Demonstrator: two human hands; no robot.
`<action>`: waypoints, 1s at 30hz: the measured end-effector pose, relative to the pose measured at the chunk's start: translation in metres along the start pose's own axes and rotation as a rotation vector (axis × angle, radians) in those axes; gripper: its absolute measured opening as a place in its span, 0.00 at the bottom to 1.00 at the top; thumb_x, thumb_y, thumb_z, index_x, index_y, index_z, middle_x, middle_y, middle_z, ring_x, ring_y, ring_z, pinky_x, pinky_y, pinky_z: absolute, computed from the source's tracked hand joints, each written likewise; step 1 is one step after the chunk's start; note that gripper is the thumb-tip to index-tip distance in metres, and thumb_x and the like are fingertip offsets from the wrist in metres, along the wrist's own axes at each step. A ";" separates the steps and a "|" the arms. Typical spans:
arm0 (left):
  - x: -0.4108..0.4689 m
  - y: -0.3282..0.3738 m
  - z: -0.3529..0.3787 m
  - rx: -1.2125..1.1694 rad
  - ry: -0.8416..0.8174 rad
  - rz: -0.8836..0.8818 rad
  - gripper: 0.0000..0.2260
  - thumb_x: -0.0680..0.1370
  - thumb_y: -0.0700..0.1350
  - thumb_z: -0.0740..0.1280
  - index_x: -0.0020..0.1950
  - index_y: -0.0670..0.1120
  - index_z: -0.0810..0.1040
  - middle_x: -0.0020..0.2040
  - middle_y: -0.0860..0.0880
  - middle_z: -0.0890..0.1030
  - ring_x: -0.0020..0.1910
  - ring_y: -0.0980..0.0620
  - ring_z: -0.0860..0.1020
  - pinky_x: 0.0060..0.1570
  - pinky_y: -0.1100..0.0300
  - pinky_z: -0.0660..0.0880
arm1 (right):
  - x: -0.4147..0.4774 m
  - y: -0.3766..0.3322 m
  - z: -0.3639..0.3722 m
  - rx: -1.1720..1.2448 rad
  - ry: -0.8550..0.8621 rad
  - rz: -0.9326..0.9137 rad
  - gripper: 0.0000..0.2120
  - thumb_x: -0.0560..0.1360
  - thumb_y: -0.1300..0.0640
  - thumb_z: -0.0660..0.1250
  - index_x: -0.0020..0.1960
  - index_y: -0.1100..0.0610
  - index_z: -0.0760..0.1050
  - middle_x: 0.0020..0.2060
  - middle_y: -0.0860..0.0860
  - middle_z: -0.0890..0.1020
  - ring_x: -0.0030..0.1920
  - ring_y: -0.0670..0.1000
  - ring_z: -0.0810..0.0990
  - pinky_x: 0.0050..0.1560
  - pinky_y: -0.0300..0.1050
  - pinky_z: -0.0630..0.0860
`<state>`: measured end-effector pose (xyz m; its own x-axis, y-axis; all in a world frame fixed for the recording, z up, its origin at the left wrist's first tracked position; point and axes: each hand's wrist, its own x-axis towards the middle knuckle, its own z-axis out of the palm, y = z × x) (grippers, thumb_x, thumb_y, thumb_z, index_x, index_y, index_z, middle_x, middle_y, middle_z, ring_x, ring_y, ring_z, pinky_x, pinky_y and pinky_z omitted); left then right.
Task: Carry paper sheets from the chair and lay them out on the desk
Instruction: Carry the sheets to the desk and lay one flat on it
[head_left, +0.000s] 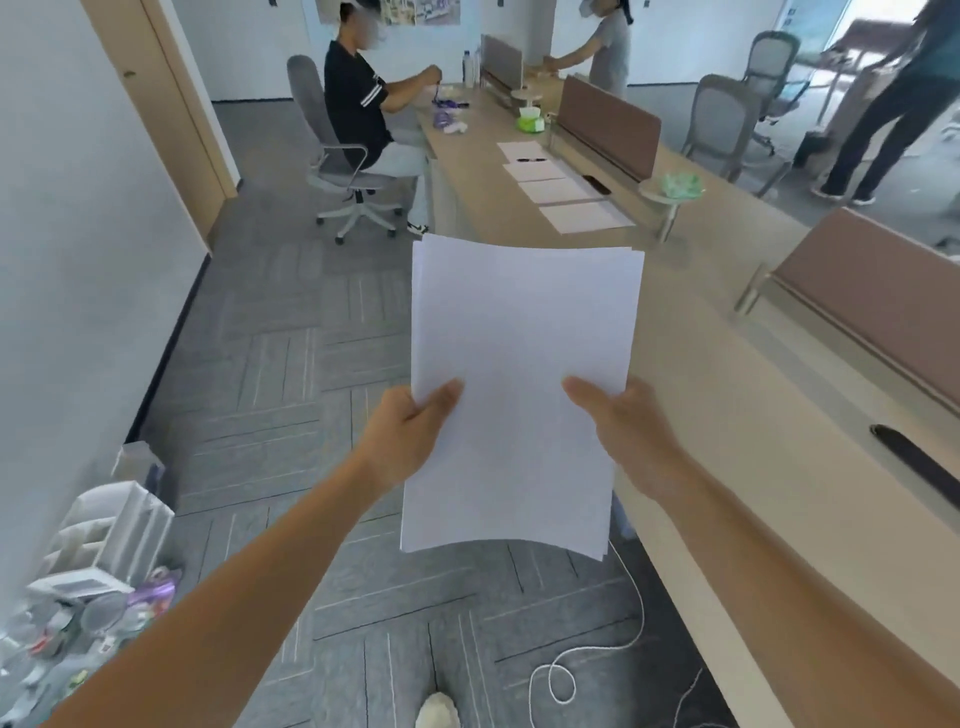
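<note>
Both hands' fingers are hidden under the stack of paper sheets (519, 353), thumbs on top: the left hand (410, 436) and right hand (623, 431) pinch its side edges, arms stretched forward, the stack held over the carpet (311, 364) beside the desk (753, 426). Farther along the desk, four single sheets (558, 189) lie in a row.

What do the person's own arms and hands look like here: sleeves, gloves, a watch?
The left forearm and right forearm are bare to the frame edge: no sleeves, watch or bracelet. The left hand and right hand wear no gloves or visible rings; most fingers are hidden.
</note>
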<state>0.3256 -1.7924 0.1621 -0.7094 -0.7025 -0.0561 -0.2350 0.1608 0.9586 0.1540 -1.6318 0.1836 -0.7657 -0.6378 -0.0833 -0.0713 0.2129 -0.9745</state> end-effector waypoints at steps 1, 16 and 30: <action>0.027 0.003 -0.004 0.008 -0.022 0.019 0.16 0.81 0.54 0.64 0.46 0.45 0.85 0.43 0.48 0.87 0.42 0.48 0.86 0.43 0.51 0.83 | 0.020 -0.006 0.002 -0.004 0.018 -0.001 0.07 0.78 0.54 0.69 0.41 0.51 0.81 0.34 0.44 0.83 0.34 0.44 0.79 0.37 0.40 0.74; 0.395 0.012 -0.011 0.067 -0.121 0.037 0.14 0.81 0.52 0.64 0.45 0.45 0.85 0.45 0.41 0.86 0.44 0.40 0.85 0.45 0.44 0.81 | 0.367 -0.006 0.038 0.198 0.144 0.079 0.05 0.76 0.53 0.71 0.43 0.52 0.82 0.37 0.43 0.85 0.37 0.44 0.83 0.39 0.40 0.77; 0.719 0.003 -0.057 0.061 -0.143 0.024 0.12 0.82 0.49 0.63 0.45 0.47 0.83 0.39 0.55 0.86 0.40 0.55 0.85 0.38 0.61 0.81 | 0.693 -0.027 0.109 0.265 0.116 0.144 0.07 0.75 0.51 0.72 0.52 0.51 0.82 0.49 0.47 0.86 0.51 0.50 0.85 0.60 0.57 0.79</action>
<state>-0.1474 -2.3363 0.1406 -0.8017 -0.5928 -0.0766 -0.2537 0.2215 0.9416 -0.3051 -2.1599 0.1294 -0.8249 -0.5230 -0.2145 0.2004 0.0843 -0.9761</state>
